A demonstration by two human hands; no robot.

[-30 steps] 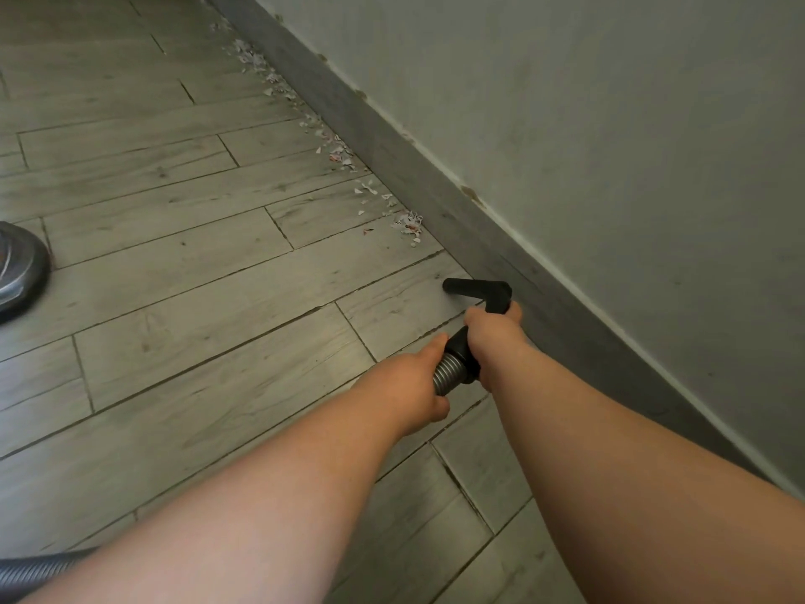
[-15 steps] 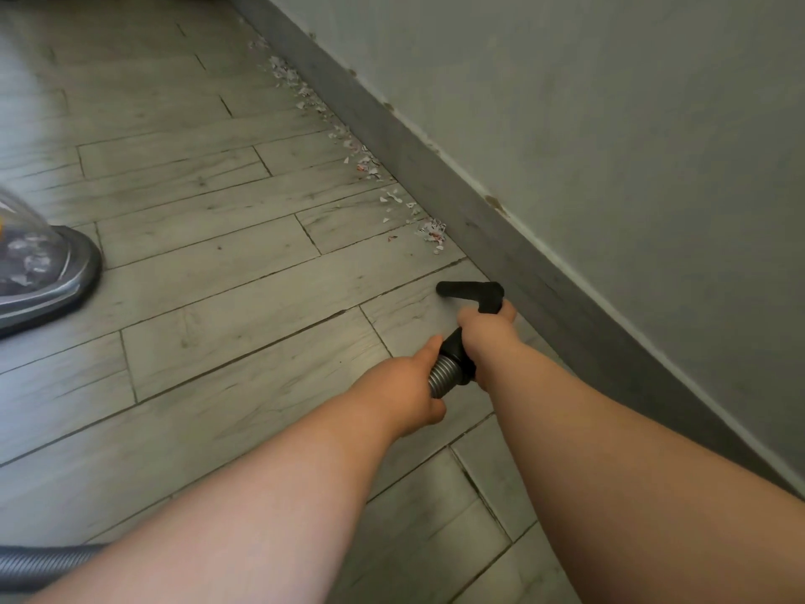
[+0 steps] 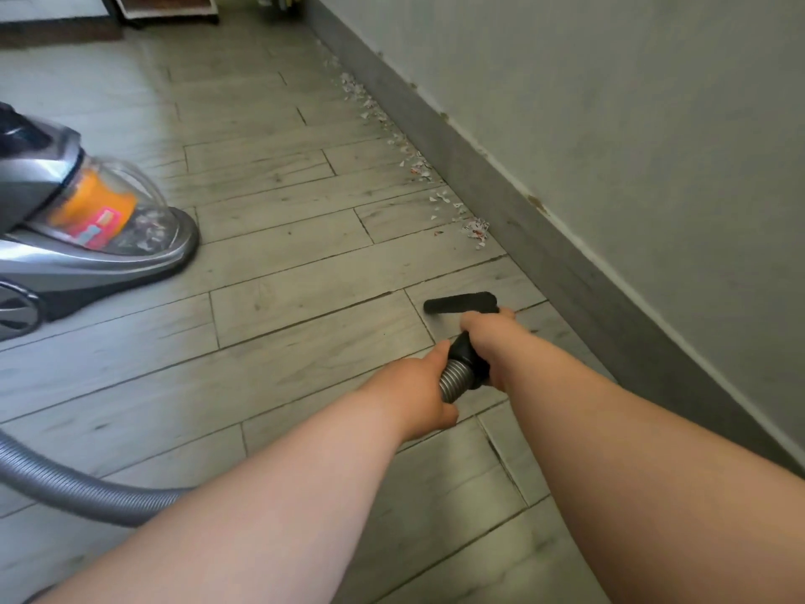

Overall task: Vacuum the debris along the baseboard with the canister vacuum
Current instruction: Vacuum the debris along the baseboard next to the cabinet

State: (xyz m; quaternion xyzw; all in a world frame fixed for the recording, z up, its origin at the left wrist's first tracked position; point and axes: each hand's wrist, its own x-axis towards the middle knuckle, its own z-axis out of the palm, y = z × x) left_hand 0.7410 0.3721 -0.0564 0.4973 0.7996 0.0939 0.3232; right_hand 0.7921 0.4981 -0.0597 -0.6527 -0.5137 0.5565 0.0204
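Plank floor (image 3: pixel 305 276) by baseboard (image 3: pixel 566 263): left hand (image 3: pixel 414 390) fingers clamp hose (image 3: pixel 455 379), right hand (image 3: pixel 488 331) fingers clamp nozzle (image 3: pixel 461 302), near debris (image 3: pixel 475 228)

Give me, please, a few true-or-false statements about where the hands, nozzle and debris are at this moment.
1. The left hand and right hand both hold the hose near its nozzle end. True.
2. The nozzle sits on top of the debris. False: the nearest scraps lie ahead of it, apart.
3. The canister vacuum stands left of the hands. True.
4. The debris lies mid-floor. False: it runs along the baseboard.
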